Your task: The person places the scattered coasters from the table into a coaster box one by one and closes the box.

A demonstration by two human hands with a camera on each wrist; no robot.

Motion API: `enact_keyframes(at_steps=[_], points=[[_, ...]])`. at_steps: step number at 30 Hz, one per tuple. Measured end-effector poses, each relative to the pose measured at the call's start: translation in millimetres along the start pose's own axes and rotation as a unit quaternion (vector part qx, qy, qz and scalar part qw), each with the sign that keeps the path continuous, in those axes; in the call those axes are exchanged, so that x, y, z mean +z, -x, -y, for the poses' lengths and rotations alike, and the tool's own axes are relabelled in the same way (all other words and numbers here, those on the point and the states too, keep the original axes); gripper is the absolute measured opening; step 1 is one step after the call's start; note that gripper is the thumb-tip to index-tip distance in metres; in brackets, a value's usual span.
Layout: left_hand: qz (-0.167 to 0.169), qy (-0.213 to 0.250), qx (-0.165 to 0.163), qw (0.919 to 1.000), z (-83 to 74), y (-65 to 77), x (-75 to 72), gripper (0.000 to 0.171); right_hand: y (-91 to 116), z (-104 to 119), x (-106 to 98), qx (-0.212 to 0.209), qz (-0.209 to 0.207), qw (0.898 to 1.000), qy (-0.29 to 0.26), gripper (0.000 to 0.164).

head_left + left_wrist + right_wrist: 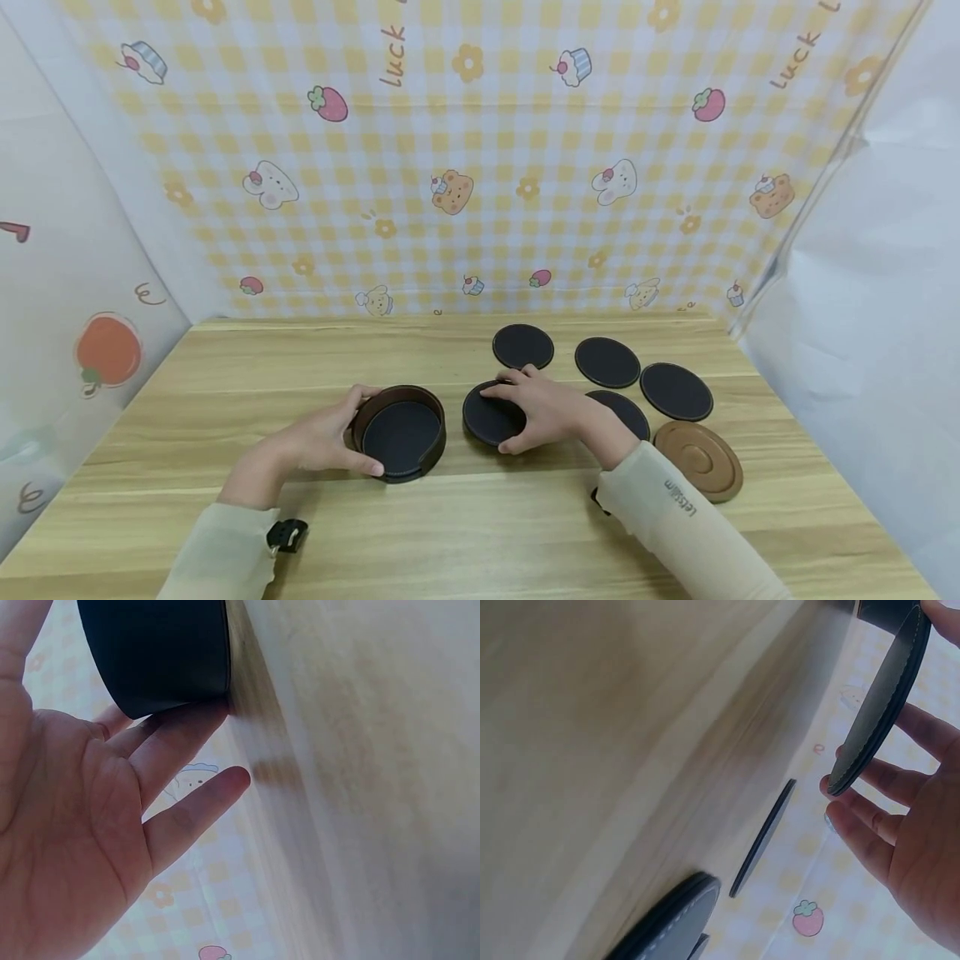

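A round dark leather coaster holder (437, 442) stands on the table, a black disc lying inside its brown-lined wall. My left hand (322, 442) holds it from the left, thumb at the front rim and fingers round the back; in the left wrist view two fingers touch the lower part of its outer wall (161, 660). Just right of the holder, my right hand (551, 408) grips a round black coaster (489, 419) by its edges. The right wrist view shows this coaster (885, 705) tilted and raised off the table, between thumb and fingers.
Behind and right of my right hand lie several black coasters, among them a back one (522, 346), a middle one (606, 362) and a right one (677, 391). A tan round piece with raised rings (699, 460) lies nearest my right sleeve. A checked cloth (495, 225) hangs behind the table.
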State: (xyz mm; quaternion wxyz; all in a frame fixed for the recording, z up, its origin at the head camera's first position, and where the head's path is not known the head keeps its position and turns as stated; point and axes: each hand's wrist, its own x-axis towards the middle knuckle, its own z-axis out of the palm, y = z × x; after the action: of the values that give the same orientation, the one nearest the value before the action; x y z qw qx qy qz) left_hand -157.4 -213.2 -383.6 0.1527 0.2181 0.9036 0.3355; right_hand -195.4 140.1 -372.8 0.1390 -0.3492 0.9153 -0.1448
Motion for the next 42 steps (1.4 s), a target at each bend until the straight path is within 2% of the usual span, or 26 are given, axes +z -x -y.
enact_keyframes(at_steps=[4,11,15,28,35,42], points=[[0.001,0.003,-0.005,1.0,-0.5,0.5,0.0,0.1,-2,5,1,-0.01,-0.003,1.0,0.006,0.076],[0.003,0.006,0.02,0.9998,-0.2,0.0,-0.6,0.098,-3,14,3,-0.027,-0.015,0.999,0.027,0.076],[0.005,0.006,0.016,0.9998,1.0,-1.2,1.1,0.099,-2,21,3,-0.032,-0.016,0.999,0.037,0.076],[0.006,0.011,0.024,0.9996,3.1,-2.7,0.4,0.096,-14,43,3,-0.076,-0.024,0.997,0.018,0.077],[0.017,0.014,0.005,0.9997,2.7,-4.2,-2.9,0.098,-27,54,3,-0.088,-0.031,0.995,0.033,0.077],[0.022,-0.01,-0.017,0.9996,-0.2,-2.8,-4.3,0.103,-40,64,5,-0.1,-0.023,0.994,0.04,0.078]])
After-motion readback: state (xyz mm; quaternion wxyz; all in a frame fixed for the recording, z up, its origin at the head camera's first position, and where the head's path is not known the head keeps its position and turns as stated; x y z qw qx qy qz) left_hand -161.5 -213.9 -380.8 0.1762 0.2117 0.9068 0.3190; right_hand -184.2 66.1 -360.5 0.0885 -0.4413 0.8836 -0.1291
